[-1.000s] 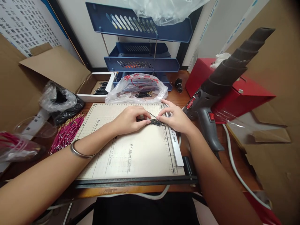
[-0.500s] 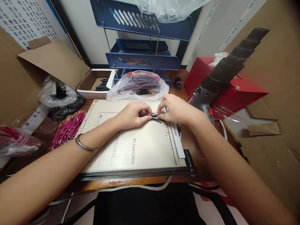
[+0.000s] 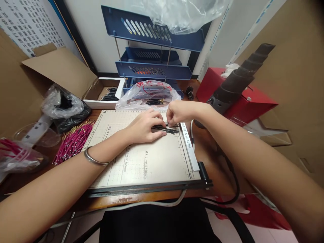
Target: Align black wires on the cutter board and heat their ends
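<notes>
Several thin black pieces [image 3: 168, 129] lie in a small bundle on the cream board of a paper cutter [image 3: 162, 162], near its right edge. My left hand [image 3: 149, 126] rests on the board with its thumb and fingers closed round the left end of the bundle. Just to the right, my right hand [image 3: 177, 113] has its fingers pinched together and pointing down, touching the upper side of the bundle. What its fingertips hold, if anything, is too small to make out.
Pink sticks [image 3: 74, 141] lie left of the board. Behind it are a white box [image 3: 101, 103], a clear bag [image 3: 126, 99] with black pieces and a blue rack [image 3: 154, 69]. A dark nozzled tool [image 3: 235, 82] stands by a red box [image 3: 263, 101] at right.
My right hand has turned so that its fingers point down. More of the black bundle shows beside my left hand. The view has shifted slightly, and the dark tool appears further left.
</notes>
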`<action>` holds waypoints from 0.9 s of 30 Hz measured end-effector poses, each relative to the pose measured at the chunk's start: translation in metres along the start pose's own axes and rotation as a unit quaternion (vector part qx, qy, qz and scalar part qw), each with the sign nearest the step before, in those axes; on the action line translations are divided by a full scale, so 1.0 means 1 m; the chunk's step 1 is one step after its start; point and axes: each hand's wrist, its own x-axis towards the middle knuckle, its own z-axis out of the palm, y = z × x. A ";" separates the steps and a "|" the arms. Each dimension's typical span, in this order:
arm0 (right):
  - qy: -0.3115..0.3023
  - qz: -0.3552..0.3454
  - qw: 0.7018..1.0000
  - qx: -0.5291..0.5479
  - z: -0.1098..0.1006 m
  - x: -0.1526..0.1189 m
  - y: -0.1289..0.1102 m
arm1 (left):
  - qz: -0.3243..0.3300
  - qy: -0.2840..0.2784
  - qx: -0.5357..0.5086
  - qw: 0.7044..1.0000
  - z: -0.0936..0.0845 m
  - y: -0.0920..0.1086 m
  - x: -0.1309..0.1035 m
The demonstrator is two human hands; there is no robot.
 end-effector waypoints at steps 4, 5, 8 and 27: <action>0.000 -0.006 0.998 0.055 0.002 0.002 0.012 | 0.003 -0.009 0.005 1.000 0.000 0.000 0.000; 0.000 -0.007 0.998 0.060 0.003 0.002 0.015 | 0.002 -0.010 0.007 1.000 0.000 0.000 0.000; -0.006 -0.009 0.998 0.063 0.006 0.003 0.017 | 0.000 -0.010 0.012 1.000 0.000 0.000 0.000; 0.008 -0.021 0.998 0.058 0.009 0.010 0.031 | 0.002 -0.015 0.023 1.000 0.000 0.000 0.000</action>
